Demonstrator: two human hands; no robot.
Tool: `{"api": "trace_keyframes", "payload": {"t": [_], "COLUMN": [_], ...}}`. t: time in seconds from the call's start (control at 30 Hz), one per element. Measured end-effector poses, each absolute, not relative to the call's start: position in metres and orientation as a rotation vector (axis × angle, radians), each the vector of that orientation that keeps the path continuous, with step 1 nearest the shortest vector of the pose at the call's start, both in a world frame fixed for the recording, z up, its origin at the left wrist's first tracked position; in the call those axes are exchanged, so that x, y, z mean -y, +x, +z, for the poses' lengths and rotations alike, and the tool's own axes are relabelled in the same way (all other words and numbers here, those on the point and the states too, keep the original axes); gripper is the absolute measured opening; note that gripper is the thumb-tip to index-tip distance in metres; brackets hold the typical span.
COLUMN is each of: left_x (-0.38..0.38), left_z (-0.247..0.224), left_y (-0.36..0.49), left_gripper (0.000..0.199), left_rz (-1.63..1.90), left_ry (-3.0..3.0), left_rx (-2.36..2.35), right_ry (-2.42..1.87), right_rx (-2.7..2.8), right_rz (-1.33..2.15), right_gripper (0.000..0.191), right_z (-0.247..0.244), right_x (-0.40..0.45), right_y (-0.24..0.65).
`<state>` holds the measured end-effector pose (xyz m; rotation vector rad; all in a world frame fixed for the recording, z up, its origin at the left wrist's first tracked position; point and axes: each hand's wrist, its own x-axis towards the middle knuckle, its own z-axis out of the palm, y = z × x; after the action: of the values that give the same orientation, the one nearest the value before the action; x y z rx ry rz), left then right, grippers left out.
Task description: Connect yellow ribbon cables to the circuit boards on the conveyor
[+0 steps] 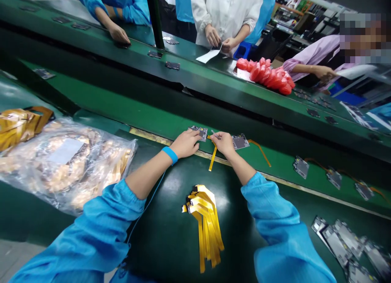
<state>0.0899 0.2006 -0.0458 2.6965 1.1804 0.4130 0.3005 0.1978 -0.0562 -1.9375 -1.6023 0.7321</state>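
My left hand [185,143], with a blue wrist strap [170,155], holds a small circuit board [201,133] at the green belt's near edge; its fingers lie over the board's left part. My right hand [224,142] is closed at the board's right end, pinching a yellow flex cable [213,157] whose tail hangs toward me. A pale tip shows at the right fingertips; I cannot tell whether it is a finger cover or a tool. The joint between cable and board is partly hidden. Below my hands lies a bunch of flex cables [209,226].
Just right of my right hand is a board with a cable [241,141]. More cabled boards [302,167] lie along the belt [146,116]. Bare boards [345,242] are piled lower right. A plastic bag of cables [70,164] sits left. Co-workers [226,18] work across the line.
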Motion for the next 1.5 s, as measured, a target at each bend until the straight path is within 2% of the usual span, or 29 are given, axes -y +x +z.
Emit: {"api": "trace_keyframes", "payload": {"t": [0.33, 0.9, 1.33, 1.5], "left_x": [-0.195, -0.186, -0.158, -0.154], "left_z": [-0.047, -0.046, -0.042, -0.044], "left_y": [0.097, 0.115, 0.16, 0.17], "left_gripper": [0.038, 0.039, 0.057, 0.057], "left_rz": [0.367, 0.351, 0.258, 0.247], "left_ry": [2.764, 2.779, 2.706, 2.719], "left_rx": [-1.125, -1.104, -1.367, -1.411], "right_ry": [-2.049, -1.94, -2.005, -2.123], "right_rx": [1.607, 1.677, 1.761, 1.85], "right_rz": [0.67, 0.783, 0.71, 0.519], "right_gripper": [0.019, 0.022, 0.023, 0.041], "right_z": [-0.053, -0.061, -0.05, -0.033], "right_x": [-0.194, -0.199, -0.191, -0.181], "right_y": [0.307, 0.337, 0.348, 0.349]}}
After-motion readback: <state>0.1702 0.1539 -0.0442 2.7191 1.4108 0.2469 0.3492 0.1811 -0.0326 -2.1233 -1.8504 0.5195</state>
